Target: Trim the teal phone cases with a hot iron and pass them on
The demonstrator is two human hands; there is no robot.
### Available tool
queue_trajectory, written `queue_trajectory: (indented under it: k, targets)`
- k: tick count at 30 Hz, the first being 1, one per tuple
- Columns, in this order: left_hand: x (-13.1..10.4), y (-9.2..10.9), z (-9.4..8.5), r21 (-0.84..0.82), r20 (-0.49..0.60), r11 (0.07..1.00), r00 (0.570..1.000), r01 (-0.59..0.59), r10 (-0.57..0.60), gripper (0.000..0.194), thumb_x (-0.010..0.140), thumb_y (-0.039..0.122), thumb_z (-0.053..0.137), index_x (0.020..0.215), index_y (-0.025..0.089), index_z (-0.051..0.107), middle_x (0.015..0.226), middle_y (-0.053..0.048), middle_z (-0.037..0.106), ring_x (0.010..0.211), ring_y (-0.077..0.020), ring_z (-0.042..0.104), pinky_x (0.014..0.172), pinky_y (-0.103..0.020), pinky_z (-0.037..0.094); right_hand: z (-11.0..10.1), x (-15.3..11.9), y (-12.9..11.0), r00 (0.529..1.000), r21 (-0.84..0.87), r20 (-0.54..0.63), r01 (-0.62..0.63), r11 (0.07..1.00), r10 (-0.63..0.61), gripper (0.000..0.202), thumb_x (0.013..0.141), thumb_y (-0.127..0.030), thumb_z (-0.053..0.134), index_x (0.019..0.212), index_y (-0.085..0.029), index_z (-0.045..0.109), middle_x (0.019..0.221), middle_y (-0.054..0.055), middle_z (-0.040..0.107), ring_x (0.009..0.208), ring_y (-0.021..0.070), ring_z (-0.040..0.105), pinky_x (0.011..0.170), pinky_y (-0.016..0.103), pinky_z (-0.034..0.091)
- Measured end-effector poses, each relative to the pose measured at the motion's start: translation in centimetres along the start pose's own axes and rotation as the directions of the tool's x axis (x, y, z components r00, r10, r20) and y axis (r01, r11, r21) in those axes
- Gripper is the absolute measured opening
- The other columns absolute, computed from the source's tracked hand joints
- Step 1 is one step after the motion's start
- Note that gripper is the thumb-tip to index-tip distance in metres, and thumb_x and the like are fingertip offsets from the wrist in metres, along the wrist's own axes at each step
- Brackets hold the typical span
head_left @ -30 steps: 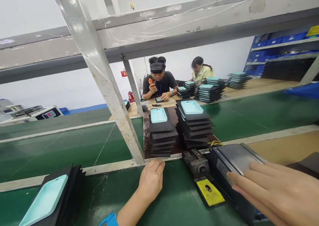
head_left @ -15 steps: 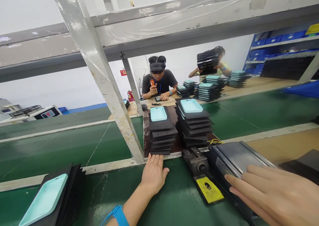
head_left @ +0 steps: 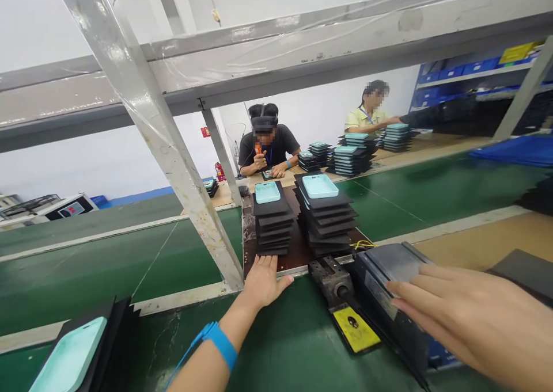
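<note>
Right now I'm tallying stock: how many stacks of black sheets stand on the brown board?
2. The left stack stands by the left hand; the right stack stands beside it. No other seems hidden on the brown board.

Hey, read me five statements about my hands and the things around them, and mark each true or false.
1. The left hand is at the near lower edge of a stack of black sheets. True.
2. A turquoise phone case lies on top of that stack. True.
3. The blue wristband is on the right wrist. False: it is on the left one.
4. The right hand holds a yellow pad. False: it is by the dark grey box; contact is unclear.
5. A co-worker in black holds an orange tool. True.
</note>
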State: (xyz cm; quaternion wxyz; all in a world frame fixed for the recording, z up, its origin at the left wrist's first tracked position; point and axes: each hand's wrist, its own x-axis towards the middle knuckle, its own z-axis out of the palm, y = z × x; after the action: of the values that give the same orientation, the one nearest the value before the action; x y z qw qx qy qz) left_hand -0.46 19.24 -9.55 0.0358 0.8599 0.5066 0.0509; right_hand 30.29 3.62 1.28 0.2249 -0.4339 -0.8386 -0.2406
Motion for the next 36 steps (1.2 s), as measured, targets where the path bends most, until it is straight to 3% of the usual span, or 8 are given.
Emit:
queue_trajectory:
  k: [3,9,17,23,27,31,34,36]
  targets:
    - [1.9,-0.3,-0.2,-0.009,0.013,1.0,1.0,0.005,-0.005,0.083,0.092,0.064,0.038,0.145,0.0,0.04,0.147,-0.027,0.042,0.14,-0.0375,0.036,0.117,-0.051,0.02,0.0,0.5,0.7,0.996,-0.098,0.028,0.088,0.991,-0.086,0.031,0.095,-0.021,0.036,0.072,-0.024,0.057,0.06,0.002,0.053,0.051,0.0196,0.054,0.046,0.036,0.038]
    - [6.0,-0.9,-0.1,-0.01,0.014,0.999,0.999,0.041,-0.041,0.083,0.09,0.066,0.038,0.143,0.003,0.042,0.145,-0.026,0.046,0.137,-0.0388,0.039,0.115,-0.051,0.021,0.4,0.6,1.6,0.993,-0.144,0.05,0.116,0.983,-0.11,0.029,0.094,-0.018,0.039,0.068,-0.025,0.05,0.058,0.001,0.051,0.049,0.0179,0.054,0.043,0.033,0.04]
    - [10.6,-1.4,-0.2,-0.002,0.047,0.995,0.994,0.098,-0.098,0.086,0.087,0.067,0.041,0.144,0.003,0.039,0.149,-0.027,0.04,0.14,-0.0398,0.033,0.115,-0.051,0.02,1.1,1.7,2.9,0.994,-0.125,0.106,0.048,0.991,-0.035,0.033,0.097,-0.022,0.037,0.067,-0.025,0.049,0.058,0.001,0.051,0.05,0.0175,0.054,0.046,0.031,0.038]
    - [11.5,-2.0,-0.6,-0.025,0.068,0.995,0.993,0.098,-0.097,0.081,0.089,0.064,0.042,0.144,0.005,0.042,0.149,-0.025,0.041,0.14,-0.04,0.034,0.116,-0.053,0.019,0.7,1.3,3.2,0.984,-0.102,0.175,0.025,0.994,-0.007,0.029,0.095,-0.017,0.04,0.067,-0.023,0.048,0.058,0.0,0.049,0.052,0.0182,0.051,0.048,0.031,0.034]
    - [10.2,-1.8,-1.6,-0.066,0.011,0.997,0.999,0.034,-0.033,0.059,0.097,0.045,0.034,0.138,0.007,0.051,0.147,-0.022,0.045,0.139,-0.0379,0.037,0.113,-0.055,0.027,1.1,0.9,3.8,0.963,-0.057,0.262,-0.041,0.997,0.055,0.029,0.093,-0.017,0.04,0.068,-0.023,0.052,0.058,0.001,0.05,0.053,0.0191,0.05,0.05,0.032,0.028]
    - [8.6,-0.4,-2.4,-0.155,-0.01,0.973,0.985,-0.172,0.172,0.045,0.091,0.017,0.035,0.124,0.015,0.066,0.141,-0.012,0.055,0.133,-0.0282,0.047,0.112,-0.045,0.036,2.6,1.5,5.6,0.904,-0.057,0.388,-0.168,0.984,0.177,0.026,0.093,-0.029,0.045,0.072,-0.024,0.058,0.065,0.002,0.057,0.061,0.0217,0.055,0.052,0.031,0.029]
    - [8.1,0.9,-2.2,-0.266,0.002,0.915,0.95,-0.302,0.313,0.045,0.085,0.01,0.041,0.116,0.023,0.071,0.134,-0.004,0.062,0.13,-0.0226,0.05,0.113,-0.039,0.037,3.9,3.3,7.8,0.808,-0.064,0.511,-0.304,0.95,0.293,0.017,0.093,-0.032,0.053,0.084,-0.022,0.065,0.079,0.003,0.063,0.075,0.0214,0.06,0.061,0.032,0.04]
    - [8.3,1.5,-1.8,-0.353,-0.004,0.88,0.941,-0.318,0.338,0.041,0.085,0.012,0.045,0.113,0.023,0.072,0.13,-0.004,0.064,0.13,-0.0237,0.05,0.114,-0.041,0.037,4.9,4.8,9.6,0.733,-0.05,0.58,-0.405,0.913,0.357,0.018,0.094,-0.034,0.057,0.095,-0.018,0.065,0.086,0.002,0.063,0.083,0.0181,0.061,0.073,0.034,0.048]
